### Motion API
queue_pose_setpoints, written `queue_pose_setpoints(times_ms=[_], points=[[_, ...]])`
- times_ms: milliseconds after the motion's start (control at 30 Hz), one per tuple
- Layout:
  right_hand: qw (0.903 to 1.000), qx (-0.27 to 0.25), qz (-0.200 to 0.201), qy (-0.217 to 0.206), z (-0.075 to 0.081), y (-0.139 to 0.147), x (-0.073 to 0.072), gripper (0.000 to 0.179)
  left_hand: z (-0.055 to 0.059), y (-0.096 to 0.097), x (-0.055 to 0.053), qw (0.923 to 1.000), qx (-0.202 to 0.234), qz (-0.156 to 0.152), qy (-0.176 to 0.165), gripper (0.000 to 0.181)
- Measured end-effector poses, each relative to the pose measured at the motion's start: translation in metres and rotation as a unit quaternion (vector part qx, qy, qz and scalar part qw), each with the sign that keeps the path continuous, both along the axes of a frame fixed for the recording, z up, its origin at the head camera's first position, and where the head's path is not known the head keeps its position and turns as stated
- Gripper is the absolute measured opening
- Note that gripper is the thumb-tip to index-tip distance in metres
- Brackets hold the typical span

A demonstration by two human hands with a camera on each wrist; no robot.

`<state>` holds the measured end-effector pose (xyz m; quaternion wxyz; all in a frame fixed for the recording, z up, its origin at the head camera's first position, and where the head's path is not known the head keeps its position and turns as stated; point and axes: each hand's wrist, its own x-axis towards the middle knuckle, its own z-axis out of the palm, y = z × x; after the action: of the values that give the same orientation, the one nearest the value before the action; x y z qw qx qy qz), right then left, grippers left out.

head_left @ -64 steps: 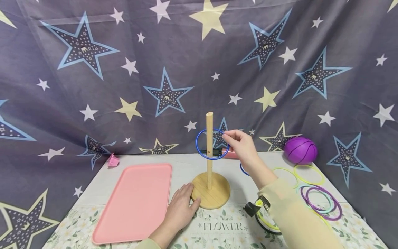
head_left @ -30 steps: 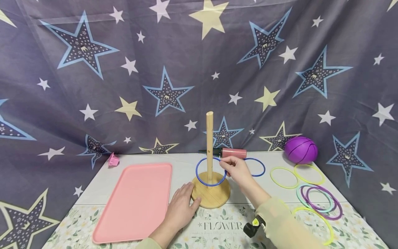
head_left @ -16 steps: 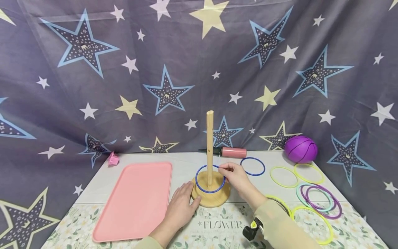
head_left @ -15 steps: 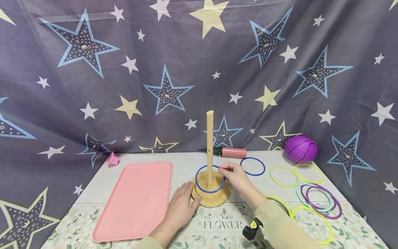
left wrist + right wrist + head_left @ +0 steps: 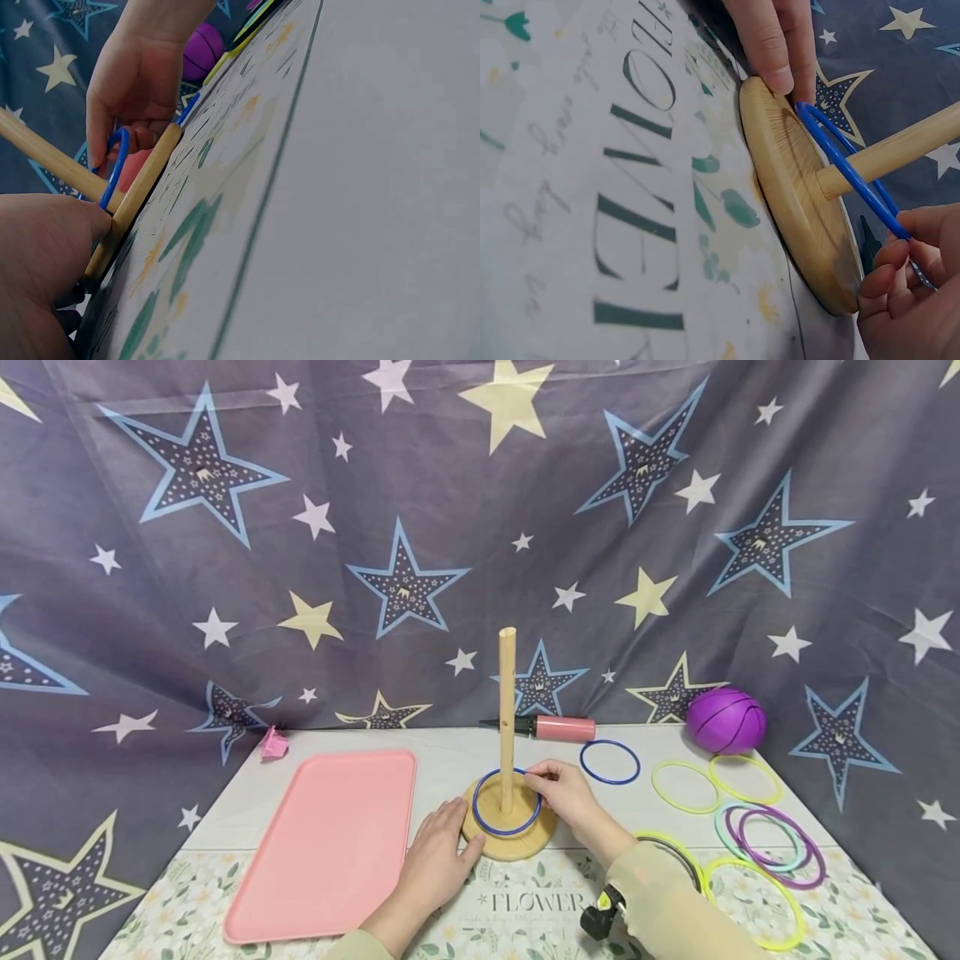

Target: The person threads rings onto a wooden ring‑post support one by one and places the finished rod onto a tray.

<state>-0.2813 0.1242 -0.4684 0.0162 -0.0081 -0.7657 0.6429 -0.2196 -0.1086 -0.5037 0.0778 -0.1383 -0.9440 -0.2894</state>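
The right hand (image 5: 562, 793) pinched a slim blue ring (image 5: 851, 170) (glossy, smooth, a plain round loop) between thumb and fingertips. Left of those fingertips the ring circled the pale wooden post (image 5: 507, 710), tilted, low over the round base (image 5: 517, 849). The left hand (image 5: 438, 860) rested, fingers extended, against the base's edge.

From my end I see a loose, softly creased, pale cream-yellow right sleeve (image 5: 675, 902), nearer me than the wooden stand (image 5: 507, 752) and to its right. By its cuff I make out a small, blocky black device (image 5: 597, 924) with a touch of yellow. Nearer me and left of the stand shows a matching left sleeve (image 5: 360, 946), mostly out of view.
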Motion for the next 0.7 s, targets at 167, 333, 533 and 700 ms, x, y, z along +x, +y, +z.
queue_pose_setpoints(times_ms=[167, 333, 533, 700], points=[[0.999, 0.043, -0.002, 0.011, 0.0, -0.002, -0.0012, 0.009, -0.0012, 0.0, -0.0007, 1.0, -0.003, 0.001, -0.002, 0.07], [0.993, 0.112, -0.002, 0.036, -0.0027, -0.0029, -0.0048, 0.007, -0.0023, -0.0002, -0.0013, 1.0, -0.005, 0.0, 0.001, 0.07], [0.9855, 0.159, 0.0, 0.06, -0.005, -0.0029, -0.0071, 0.006, -0.0016, 0.0004, 0.0002, 1.0, -0.005, -0.003, 0.007, 0.068], [0.98, 0.19, 0.0, 0.059, -0.0056, -0.0027, -0.0091, 0.008, -0.0005, 0.0006, 0.0012, 1.0, -0.004, -0.003, 0.008, 0.068]])
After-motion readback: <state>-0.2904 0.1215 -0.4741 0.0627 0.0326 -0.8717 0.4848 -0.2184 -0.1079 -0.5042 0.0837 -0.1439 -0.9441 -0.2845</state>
